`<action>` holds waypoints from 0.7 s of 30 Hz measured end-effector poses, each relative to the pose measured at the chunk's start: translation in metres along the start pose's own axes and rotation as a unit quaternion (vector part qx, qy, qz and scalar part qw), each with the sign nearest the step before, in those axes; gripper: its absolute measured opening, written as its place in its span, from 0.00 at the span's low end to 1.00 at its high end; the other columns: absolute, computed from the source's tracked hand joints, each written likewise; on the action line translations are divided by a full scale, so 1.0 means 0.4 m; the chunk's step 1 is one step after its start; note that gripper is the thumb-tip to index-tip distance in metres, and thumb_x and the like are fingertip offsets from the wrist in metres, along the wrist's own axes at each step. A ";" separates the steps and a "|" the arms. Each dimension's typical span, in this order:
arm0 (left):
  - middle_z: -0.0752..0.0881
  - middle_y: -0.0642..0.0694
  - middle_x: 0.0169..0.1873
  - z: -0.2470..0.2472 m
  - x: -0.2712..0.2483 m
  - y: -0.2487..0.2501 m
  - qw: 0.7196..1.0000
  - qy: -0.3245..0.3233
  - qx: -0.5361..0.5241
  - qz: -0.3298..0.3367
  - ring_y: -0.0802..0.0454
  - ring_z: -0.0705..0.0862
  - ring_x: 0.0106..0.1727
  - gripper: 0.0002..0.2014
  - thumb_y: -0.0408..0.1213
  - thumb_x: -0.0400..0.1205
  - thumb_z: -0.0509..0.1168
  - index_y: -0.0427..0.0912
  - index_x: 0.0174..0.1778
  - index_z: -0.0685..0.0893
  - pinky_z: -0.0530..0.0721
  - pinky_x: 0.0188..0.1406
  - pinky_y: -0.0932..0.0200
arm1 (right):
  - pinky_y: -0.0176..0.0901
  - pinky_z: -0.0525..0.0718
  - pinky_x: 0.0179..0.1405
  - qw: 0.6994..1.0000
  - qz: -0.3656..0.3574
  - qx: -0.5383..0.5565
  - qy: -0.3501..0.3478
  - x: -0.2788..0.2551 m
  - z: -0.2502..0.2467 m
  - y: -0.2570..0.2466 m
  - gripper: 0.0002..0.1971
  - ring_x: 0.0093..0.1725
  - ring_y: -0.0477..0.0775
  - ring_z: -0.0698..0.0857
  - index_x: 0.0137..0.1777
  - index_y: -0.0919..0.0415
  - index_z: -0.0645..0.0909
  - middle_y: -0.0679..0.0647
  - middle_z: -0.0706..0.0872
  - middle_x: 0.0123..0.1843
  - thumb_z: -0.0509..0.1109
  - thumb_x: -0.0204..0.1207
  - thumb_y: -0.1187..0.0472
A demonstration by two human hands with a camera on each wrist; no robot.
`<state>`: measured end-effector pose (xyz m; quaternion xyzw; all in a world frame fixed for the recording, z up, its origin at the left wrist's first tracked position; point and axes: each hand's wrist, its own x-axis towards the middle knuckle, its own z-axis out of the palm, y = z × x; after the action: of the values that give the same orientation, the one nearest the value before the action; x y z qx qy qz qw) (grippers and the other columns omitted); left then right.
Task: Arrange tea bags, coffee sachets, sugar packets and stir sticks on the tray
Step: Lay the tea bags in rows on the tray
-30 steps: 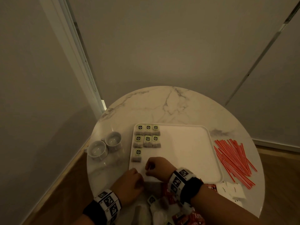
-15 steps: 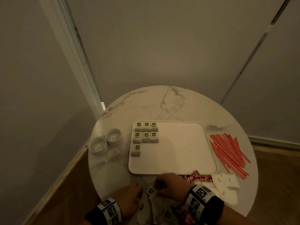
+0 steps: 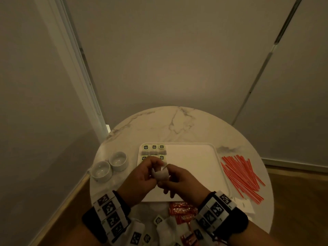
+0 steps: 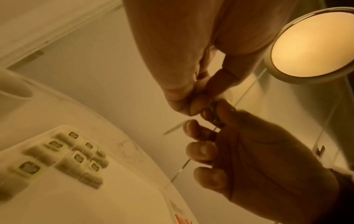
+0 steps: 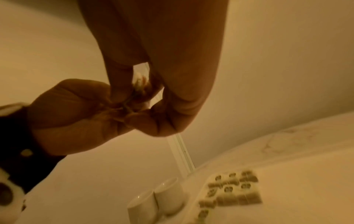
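Both hands hold one white tea bag (image 3: 161, 174) in the air over the front left of the white tray (image 3: 195, 157). My left hand (image 3: 154, 168) pinches its left side and my right hand (image 3: 168, 174) pinches its right side. The left wrist view shows the left hand's fingertips (image 4: 191, 106) meeting those of the right hand (image 4: 229, 144) on the bag's thin edge (image 4: 214, 115). Several tea bags (image 3: 154, 150) lie in rows at the tray's far left corner; my hands hide part of them. In the right wrist view the bag (image 5: 139, 89) is crumpled between both hands.
Red stir sticks (image 3: 243, 176) lie right of the tray. Red coffee sachets (image 3: 182, 210), loose tea bags (image 3: 165, 226) and white sugar packets (image 3: 245, 205) sit at the round marble table's (image 3: 177, 125) front edge. Two white cups (image 3: 110, 165) stand left of the tray.
Both hands have risen from the pile at the table's front edge and now hold a tea bag between them over the tray.
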<state>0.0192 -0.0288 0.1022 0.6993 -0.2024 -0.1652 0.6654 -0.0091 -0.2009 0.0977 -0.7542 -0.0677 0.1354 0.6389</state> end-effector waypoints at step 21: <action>0.88 0.45 0.31 -0.010 0.049 0.068 0.988 0.154 -0.019 -0.014 0.54 0.82 0.32 0.09 0.29 0.79 0.68 0.45 0.36 0.90 0.77 0.35 0.54 | 0.43 0.78 0.30 0.992 -0.034 0.079 0.092 0.013 -0.045 -0.067 0.15 0.38 0.55 0.84 0.57 0.61 0.78 0.59 0.85 0.43 0.74 0.71 0.66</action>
<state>0.0364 -0.0360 0.1303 0.7066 -0.0849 -0.0688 0.6991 0.0030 -0.2120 0.1259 -0.7081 -0.0236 0.0487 0.7040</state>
